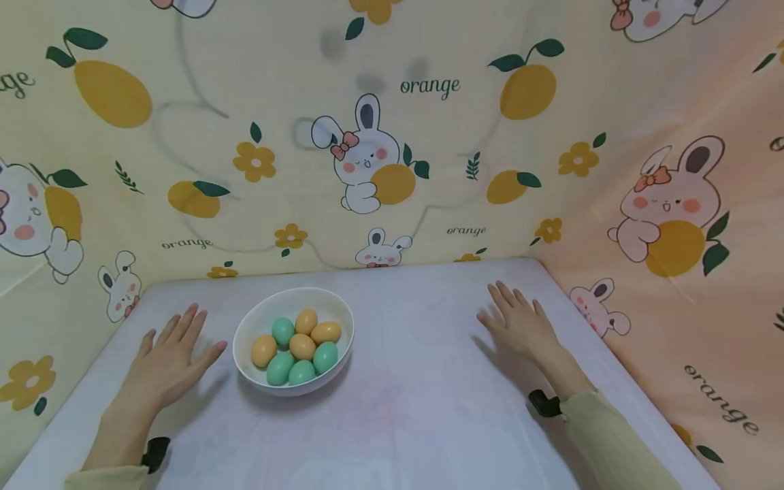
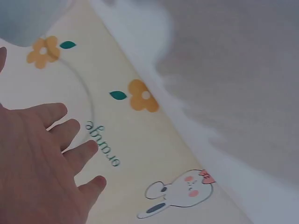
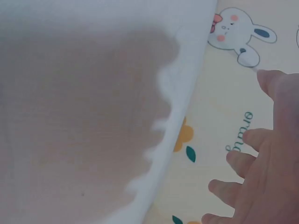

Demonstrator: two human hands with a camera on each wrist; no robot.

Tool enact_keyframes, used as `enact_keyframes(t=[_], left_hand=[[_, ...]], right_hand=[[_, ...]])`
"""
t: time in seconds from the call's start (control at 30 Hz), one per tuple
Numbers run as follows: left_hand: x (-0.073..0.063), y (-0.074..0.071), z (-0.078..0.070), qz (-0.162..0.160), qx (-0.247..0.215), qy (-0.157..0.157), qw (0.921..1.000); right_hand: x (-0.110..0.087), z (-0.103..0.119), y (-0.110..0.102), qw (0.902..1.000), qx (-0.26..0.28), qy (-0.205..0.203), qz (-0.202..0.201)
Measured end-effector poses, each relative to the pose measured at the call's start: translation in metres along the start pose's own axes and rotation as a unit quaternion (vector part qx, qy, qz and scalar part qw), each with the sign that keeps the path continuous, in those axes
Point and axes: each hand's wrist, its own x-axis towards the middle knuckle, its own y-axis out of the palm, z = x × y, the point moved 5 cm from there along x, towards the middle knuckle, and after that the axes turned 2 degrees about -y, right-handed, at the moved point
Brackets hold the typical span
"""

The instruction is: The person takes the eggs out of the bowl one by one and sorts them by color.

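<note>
A white bowl stands on the left half of the table, holding several orange eggs and several green eggs. Just left of the bowl my left hand is held palm down over the table, fingers spread and straight, the thumb pointing at the bowl without gripping it. On the other side, well to the right of the bowl, my right hand hovers with its fingers extended. Both hands hold nothing. In the left wrist view, part of the bowl shows blurred at the top left corner.
The white table carries shadows from both hands. Behind it hangs a cloth backdrop printed with rabbits, oranges and flowers, which also closes off the left and right sides. Each wrist wears a small black device.
</note>
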Motion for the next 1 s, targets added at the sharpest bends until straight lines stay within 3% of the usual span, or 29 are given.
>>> enact_keyframes(t=[0.23, 0.33, 0.67, 1.0], left_hand=[[0.000, -0.012, -0.020, -0.025, -0.027, 0.052, 0.9980], [-0.002, -0.014, -0.030, -0.019, -0.041, 0.067, 0.9967], [-0.009, -0.013, -0.051, 0.004, -0.058, 0.083, 0.9948], [-0.011, -0.005, -0.067, 0.035, -0.080, 0.088, 0.9923]], right_hand=[[0.006, 0.012, -0.009, 0.9995, 0.012, -0.017, -0.025], [0.008, 0.022, -0.013, 0.9983, 0.027, -0.030, -0.042], [0.027, 0.075, -0.029, 0.9859, 0.120, -0.087, -0.078], [0.048, 0.141, -0.034, 0.9654, 0.192, -0.167, -0.057]])
